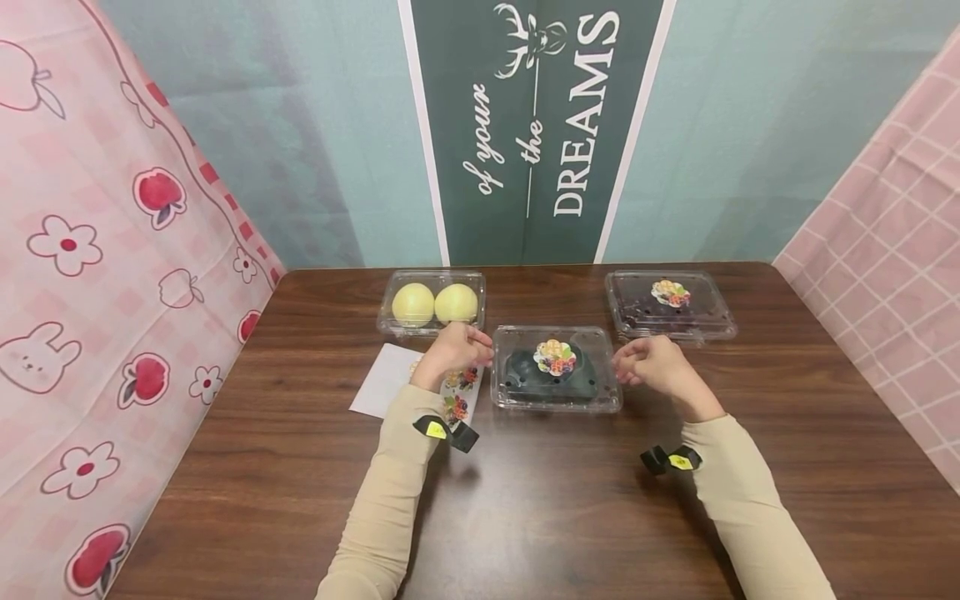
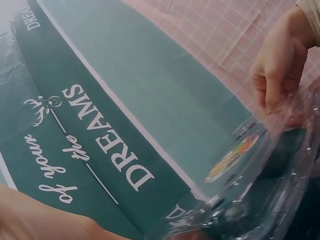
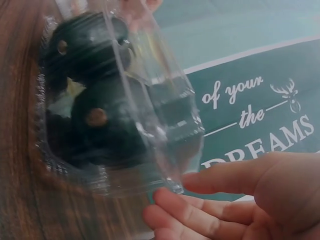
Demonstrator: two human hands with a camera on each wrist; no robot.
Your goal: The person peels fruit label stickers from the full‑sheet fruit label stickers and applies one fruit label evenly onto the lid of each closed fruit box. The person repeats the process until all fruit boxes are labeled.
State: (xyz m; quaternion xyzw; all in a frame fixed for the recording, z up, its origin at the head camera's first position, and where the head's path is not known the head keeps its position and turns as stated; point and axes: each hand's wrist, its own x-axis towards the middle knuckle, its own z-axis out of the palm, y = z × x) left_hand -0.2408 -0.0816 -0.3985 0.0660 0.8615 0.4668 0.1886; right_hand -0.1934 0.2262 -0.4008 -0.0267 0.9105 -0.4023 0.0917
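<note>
A clear plastic clamshell box [image 1: 555, 407] is held level in front of me in the head view, a round fruit-picture sticker [image 1: 555, 357] on its lid. Inside are dark green fruits [image 3: 107, 117] with brown stem spots, like avocados. My left hand [image 1: 452, 350] grips the box's left edge between thumb and fingers. At the opposite edge, my right hand [image 1: 657, 367] pinches the rim; the right wrist view shows its thumb and fingertips on the corner. In the left wrist view the left fingertips are mostly hidden.
Behind to the left stands a clear box [image 1: 386, 321] holding two pale yellow round fruits [image 1: 413, 305]. Back right is another stickered box [image 1: 716, 321] with dark contents. White paper [image 1: 378, 383] and a sheet of fruit stickers [image 1: 459, 407] lie under the left wrist on the brown table [image 1: 555, 517].
</note>
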